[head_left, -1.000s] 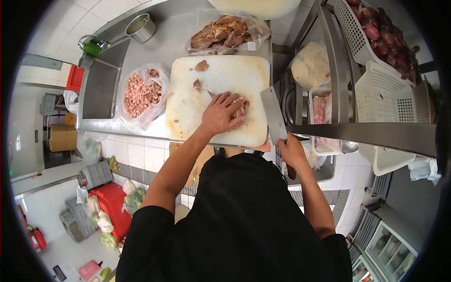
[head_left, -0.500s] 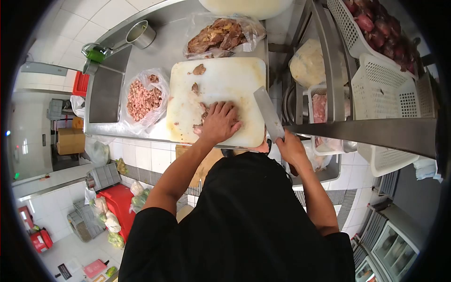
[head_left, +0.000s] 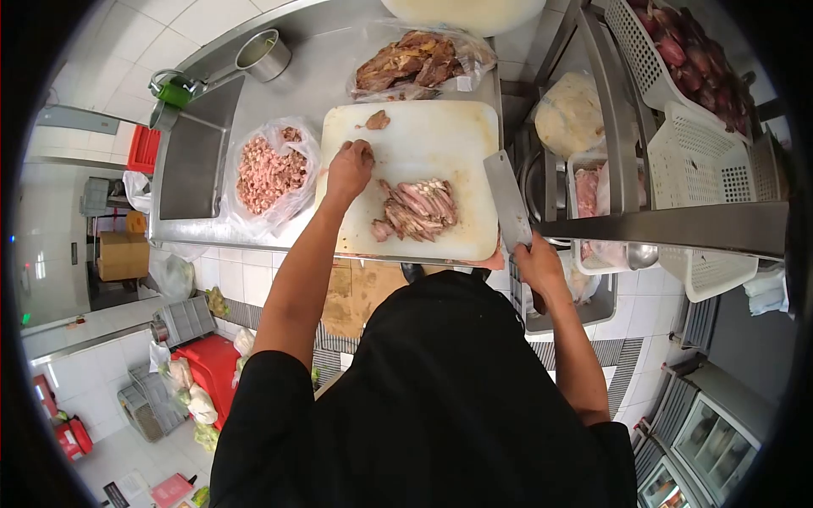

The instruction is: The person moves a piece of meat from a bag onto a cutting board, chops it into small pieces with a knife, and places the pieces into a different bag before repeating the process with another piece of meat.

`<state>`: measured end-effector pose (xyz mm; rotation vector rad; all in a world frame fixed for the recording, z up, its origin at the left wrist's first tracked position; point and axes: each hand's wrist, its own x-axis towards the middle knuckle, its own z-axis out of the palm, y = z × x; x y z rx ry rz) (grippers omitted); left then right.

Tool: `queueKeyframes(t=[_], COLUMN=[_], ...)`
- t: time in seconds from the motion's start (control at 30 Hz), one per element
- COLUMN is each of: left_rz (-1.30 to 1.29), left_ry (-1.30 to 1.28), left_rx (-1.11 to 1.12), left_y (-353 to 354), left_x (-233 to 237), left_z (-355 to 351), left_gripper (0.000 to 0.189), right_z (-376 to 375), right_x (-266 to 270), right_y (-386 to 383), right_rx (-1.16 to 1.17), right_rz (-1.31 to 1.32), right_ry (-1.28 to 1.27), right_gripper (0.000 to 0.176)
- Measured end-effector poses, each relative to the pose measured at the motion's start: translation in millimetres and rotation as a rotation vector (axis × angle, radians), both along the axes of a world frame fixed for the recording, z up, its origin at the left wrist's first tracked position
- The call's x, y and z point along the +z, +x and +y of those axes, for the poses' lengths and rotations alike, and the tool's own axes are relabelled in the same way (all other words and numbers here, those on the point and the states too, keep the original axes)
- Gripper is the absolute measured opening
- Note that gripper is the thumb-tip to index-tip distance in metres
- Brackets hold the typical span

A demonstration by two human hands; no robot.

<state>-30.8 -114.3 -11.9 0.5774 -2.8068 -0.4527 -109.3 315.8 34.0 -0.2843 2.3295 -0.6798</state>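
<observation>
My right hand (head_left: 540, 267) is wrapped round the handle of a cleaver (head_left: 508, 199), its broad blade lying along the right edge of the white cutting board (head_left: 461, 135). At the board's left side, the fingers of my left hand (head_left: 350, 168) are pinched together on a small piece of meat (head_left: 368, 157), mostly hidden by the fingertips. A pile of sliced meat (head_left: 415, 207) lies in the middle of the board. Above my left hand rests another small meat piece (head_left: 378, 120).
Left of the board sits a plastic bag of diced meat (head_left: 269, 176), and behind it a bag with large cooked meat chunks (head_left: 411, 63). A metal pot (head_left: 263, 56) stands near the sink (head_left: 196, 157). On the right, a steel rack bar (head_left: 669, 224) runs close to the cleaver.
My left hand has left the sliced meat, uncovering the pile, and moved up and left to a small meat piece. My right hand still holds the cleaver. The view has shifted slightly.
</observation>
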Motion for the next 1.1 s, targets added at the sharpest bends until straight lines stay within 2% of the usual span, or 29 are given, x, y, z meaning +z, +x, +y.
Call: queueKeyframes(t=[0.07,0.2,0.27,0.3,0.37,0.4,0.47,0.5,0.57,0.6,0.7,0.87,0.93,1.0,1.1], left_rz=[-0.041,-0.008,0.038,0.040,0.032,0.037,0.128,0.130,0.138,0.139,-0.067,-0.004,0.002,0.016,-0.015], left_ry=[0.234,0.258,0.179,0.182,0.044,0.047,0.192,0.196,-0.016,-0.013,-0.078,-0.057,0.005,-0.038,-0.060], left_rx=[-0.026,0.016,-0.129,-0.119,-0.391,-0.393,-0.194,-0.190,-0.148,-0.137,-0.162,-0.280,-0.346,-0.353,-0.370], left_y=[4,27,48,58,75,83,98,103,107,103,81,54,43,34,34], left_x=[3,31,34,31,25,27,30,25,12,7,2,13,8,4,6], left_z=[2,45,70,80,95,99,106,110,118,120,120,117,122,125,125], left_gripper=[0.027,0.026,0.034,0.034,0.045,0.045,0.061,0.061,0.074,0.074,0.087,0.076,0.071,0.064,0.065], right_z=[2,1,-2,-9,-17,-18,-13,-13,-10,-11,-11,-22,-29,-39,-50], right_x=[-2,-10,-1,17,28,29,21,11,-1,0,0,27,31,31,31], right_y=[4,9,13,14,15,16,18,19,16,15,16,26,40,50,75], right_rx=[-0.027,-0.054,-0.047,-0.111,-0.174,-0.168,-0.167,-0.113,-0.043,-0.032,-0.008,0.070,0.158,0.189,0.276], right_rz=[-0.015,0.064,0.072,-0.023,-0.113,-0.095,-0.075,0.013,0.105,0.095,0.094,0.190,0.377,0.357,0.403], right_ry=[0.006,-0.052,-0.057,-0.051,-0.043,-0.054,-0.057,-0.037,-0.018,-0.013,0.018,0.100,0.079,0.081,-0.081], right_gripper=[0.049,0.046,0.045,0.044,0.043,0.044,0.044,0.045,0.046,0.047,0.049,0.048,0.041,0.039,0.027])
